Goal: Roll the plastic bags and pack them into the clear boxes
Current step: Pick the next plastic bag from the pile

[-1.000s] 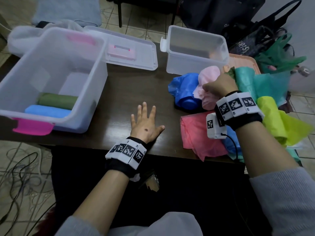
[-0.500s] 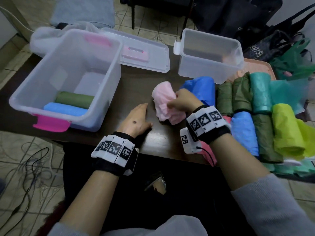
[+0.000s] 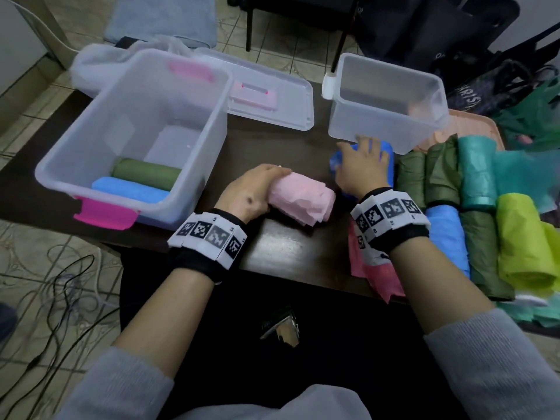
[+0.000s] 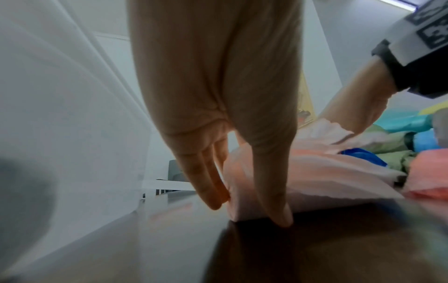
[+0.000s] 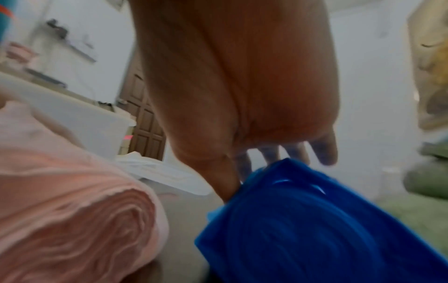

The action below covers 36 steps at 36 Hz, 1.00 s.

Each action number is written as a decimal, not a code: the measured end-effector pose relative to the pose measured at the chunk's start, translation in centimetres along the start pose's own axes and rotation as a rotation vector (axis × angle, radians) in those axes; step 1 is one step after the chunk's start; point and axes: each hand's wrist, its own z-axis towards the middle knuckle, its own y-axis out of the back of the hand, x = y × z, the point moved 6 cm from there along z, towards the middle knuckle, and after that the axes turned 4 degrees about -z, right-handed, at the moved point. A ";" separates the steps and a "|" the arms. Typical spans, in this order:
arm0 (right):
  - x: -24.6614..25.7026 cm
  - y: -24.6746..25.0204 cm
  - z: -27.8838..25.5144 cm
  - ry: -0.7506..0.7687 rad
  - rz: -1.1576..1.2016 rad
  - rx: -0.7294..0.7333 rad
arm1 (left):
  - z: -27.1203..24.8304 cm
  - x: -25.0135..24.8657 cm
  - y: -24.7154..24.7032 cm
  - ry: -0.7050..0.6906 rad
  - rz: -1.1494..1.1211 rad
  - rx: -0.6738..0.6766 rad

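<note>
Beside large clear box [image 3: 130, 140], left hand [image 3: 248, 192] gripping pink roll [image 3: 303, 198]

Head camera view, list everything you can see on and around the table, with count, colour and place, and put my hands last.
Large clear box: one, pink latches, table's left.
Rolls inside it: one green, one light blue.
Small clear box: one, table's far right.
Clear lid: one, pink handle, between the boxes.
Pink roll: one, table centre.
Dark blue roll: one, before the small box.
Rolls at right: three olive, one teal, one light blue, one yellow-green.
Salmon bag: one, unrolled, front edge.
Cables: dark, on the floor at left.
Left hand: grips the pink roll's end.
Right hand: fingers spread over the dark blue roll.
</note>
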 end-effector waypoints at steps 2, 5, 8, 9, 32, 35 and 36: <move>-1.7 -0.9 -0.1 -0.084 -0.022 0.122 | 0.1 -0.4 -0.2 -0.002 0.038 0.000; -3.3 -2.1 -0.2 -0.115 0.023 0.243 | 0.3 -0.6 -0.2 0.019 0.061 -0.029; -4.4 -2.3 -0.3 -0.110 -0.024 0.233 | 0.3 -0.7 -0.2 0.085 0.072 0.036; -4.7 -2.3 -0.3 -0.107 -0.032 0.224 | 0.2 -0.7 -0.1 0.120 0.049 0.069; 4.9 -1.3 -4.2 0.452 0.193 0.268 | 5.4 -1.4 1.3 0.209 0.138 0.127; 5.3 -2.1 -4.4 0.450 0.070 0.277 | 6.4 -1.0 0.0 0.180 0.209 0.202; 5.3 -2.2 -4.4 0.444 0.076 0.271 | 6.7 -0.8 -0.3 0.175 0.220 0.236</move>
